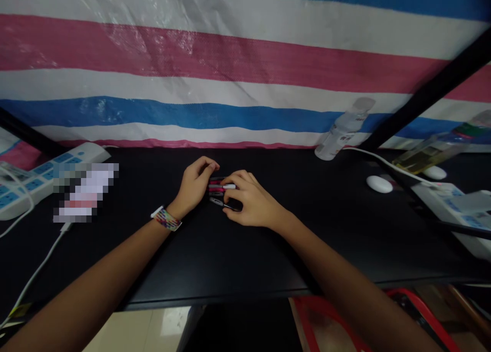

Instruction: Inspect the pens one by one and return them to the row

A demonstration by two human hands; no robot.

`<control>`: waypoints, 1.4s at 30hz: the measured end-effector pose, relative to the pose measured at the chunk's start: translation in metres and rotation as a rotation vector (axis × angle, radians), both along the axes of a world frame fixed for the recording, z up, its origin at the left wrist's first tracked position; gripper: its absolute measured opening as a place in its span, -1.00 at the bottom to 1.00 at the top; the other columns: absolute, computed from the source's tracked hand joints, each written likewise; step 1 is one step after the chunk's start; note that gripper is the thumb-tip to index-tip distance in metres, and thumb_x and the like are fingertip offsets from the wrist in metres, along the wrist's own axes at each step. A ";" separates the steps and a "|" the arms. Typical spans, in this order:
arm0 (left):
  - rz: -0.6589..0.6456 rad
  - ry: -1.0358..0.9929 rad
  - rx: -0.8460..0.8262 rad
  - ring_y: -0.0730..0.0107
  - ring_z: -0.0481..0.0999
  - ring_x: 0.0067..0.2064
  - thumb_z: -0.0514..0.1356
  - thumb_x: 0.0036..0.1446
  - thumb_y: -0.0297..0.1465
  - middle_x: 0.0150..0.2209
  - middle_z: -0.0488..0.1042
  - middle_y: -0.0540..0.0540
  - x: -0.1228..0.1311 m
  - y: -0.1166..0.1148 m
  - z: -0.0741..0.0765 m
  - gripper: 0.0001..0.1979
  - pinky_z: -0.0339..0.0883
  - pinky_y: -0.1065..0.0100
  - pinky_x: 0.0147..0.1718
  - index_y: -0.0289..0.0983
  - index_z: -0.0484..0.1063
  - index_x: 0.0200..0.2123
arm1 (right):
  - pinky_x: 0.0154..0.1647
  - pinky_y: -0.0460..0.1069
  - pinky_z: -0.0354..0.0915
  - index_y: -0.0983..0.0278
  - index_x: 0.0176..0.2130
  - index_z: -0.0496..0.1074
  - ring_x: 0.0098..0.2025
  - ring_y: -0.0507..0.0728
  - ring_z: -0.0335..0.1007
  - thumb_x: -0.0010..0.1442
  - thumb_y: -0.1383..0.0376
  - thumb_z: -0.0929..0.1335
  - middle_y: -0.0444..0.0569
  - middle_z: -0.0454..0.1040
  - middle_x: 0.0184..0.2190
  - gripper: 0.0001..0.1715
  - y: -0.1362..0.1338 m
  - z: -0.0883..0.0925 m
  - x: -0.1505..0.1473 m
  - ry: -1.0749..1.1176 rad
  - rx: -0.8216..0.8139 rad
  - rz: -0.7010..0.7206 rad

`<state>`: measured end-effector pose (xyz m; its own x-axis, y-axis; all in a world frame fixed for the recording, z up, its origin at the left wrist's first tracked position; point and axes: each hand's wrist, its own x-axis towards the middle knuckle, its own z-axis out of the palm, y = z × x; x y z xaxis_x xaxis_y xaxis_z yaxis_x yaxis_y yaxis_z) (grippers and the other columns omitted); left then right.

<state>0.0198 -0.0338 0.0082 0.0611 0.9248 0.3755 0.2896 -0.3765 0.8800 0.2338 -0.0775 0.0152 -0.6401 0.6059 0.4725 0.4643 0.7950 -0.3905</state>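
Several slim small tools [216, 187] lie side by side in a short stack of rows on the black table, with grey metal ends and pink or white bodies. Nearest me is a black-handled slim tool [233, 205] with a slotted grey metal end; its exact kind is too small to tell. My right hand [253, 201] arches over the row from the right, thumb and fingers closed about the black-handled one. At the row's left end rests my left hand [195, 184], loosely curled, thumb close to the index finger, nothing visible between them. A patterned wristband [167, 219] circles my left wrist.
Left stand a white power strip [82, 155] and a pixelated flat object [86, 193] with a white cable. A clear bottle [339, 134], a white oval object [379, 184], a bottle with yellowish liquid [425, 152] and another power strip [437, 201] occupy the right. Striped sheeting [230, 58] hangs behind.
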 end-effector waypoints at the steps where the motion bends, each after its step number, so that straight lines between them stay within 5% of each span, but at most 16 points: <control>1: -0.010 0.019 0.012 0.16 0.61 -0.12 0.22 0.36 -0.23 -0.22 0.63 -0.09 0.000 -0.002 0.002 -0.79 0.45 0.17 -0.03 -0.20 0.57 -0.25 | 0.19 0.30 0.36 0.18 -0.25 0.55 0.25 0.38 0.40 0.23 0.34 0.56 0.14 0.59 0.13 -0.86 0.000 0.001 0.001 -0.006 -0.003 0.013; 9: -0.161 0.057 0.137 0.20 0.65 -0.16 0.19 0.47 -0.16 -0.23 0.66 -0.10 -0.001 -0.019 0.017 -0.73 0.50 0.18 -0.07 -0.19 0.61 -0.12 | 0.00 0.15 0.41 0.17 -0.11 0.59 -0.15 0.22 0.48 0.45 0.34 0.39 -0.02 0.61 -0.23 -0.86 0.008 0.002 0.003 0.126 -0.007 -0.108; 16: -0.138 0.173 0.240 0.15 0.67 -0.06 0.36 0.35 -0.25 -0.12 0.69 -0.14 0.003 -0.016 0.015 -0.84 0.52 0.17 0.00 -0.18 0.67 -0.11 | -0.17 0.07 0.40 0.14 -0.06 0.68 -0.26 0.16 0.57 0.47 0.17 0.44 -0.04 0.68 -0.23 -0.82 0.018 -0.008 0.009 0.363 -0.119 -0.288; 20: -0.139 0.199 0.275 0.18 0.65 -0.07 0.37 0.36 -0.30 -0.11 0.68 -0.13 0.001 -0.012 0.012 -0.87 0.52 0.17 0.00 -0.18 0.67 -0.07 | -0.15 0.08 0.45 0.14 -0.18 0.70 -0.27 0.16 0.58 0.35 0.17 0.50 -0.08 0.69 -0.29 -0.87 0.026 -0.009 0.010 0.542 -0.280 -0.337; 26: -0.044 0.148 0.269 0.19 0.62 -0.10 0.39 0.32 -0.36 -0.13 0.64 -0.11 -0.004 -0.005 0.007 -0.89 0.54 0.14 -0.02 -0.17 0.67 -0.10 | -0.44 0.00 0.33 0.19 -0.19 0.69 -0.53 0.04 0.36 0.31 0.18 0.44 -0.13 0.55 -0.46 -0.80 0.041 -0.008 0.020 0.879 -0.679 -0.308; 32: -0.057 0.132 0.243 0.20 0.66 -0.07 0.39 0.31 -0.37 -0.10 0.66 -0.13 -0.005 -0.002 0.004 -0.86 0.55 0.16 0.00 -0.20 0.70 -0.07 | -0.39 0.01 0.40 0.20 -0.20 0.70 -0.47 0.04 0.44 0.15 0.17 0.53 -0.09 0.60 -0.41 -0.79 0.042 -0.011 0.019 1.037 -0.833 -0.272; 42: -0.070 0.143 0.236 0.25 0.64 -0.16 0.41 0.32 -0.36 -0.17 0.71 -0.09 -0.009 -0.001 0.008 -0.86 0.47 0.24 -0.09 -0.15 0.77 -0.09 | -0.25 0.12 0.54 0.21 -0.21 0.71 -0.44 0.09 0.52 0.12 0.14 0.60 -0.06 0.63 -0.40 -0.75 0.041 -0.006 0.019 1.003 -0.775 -0.252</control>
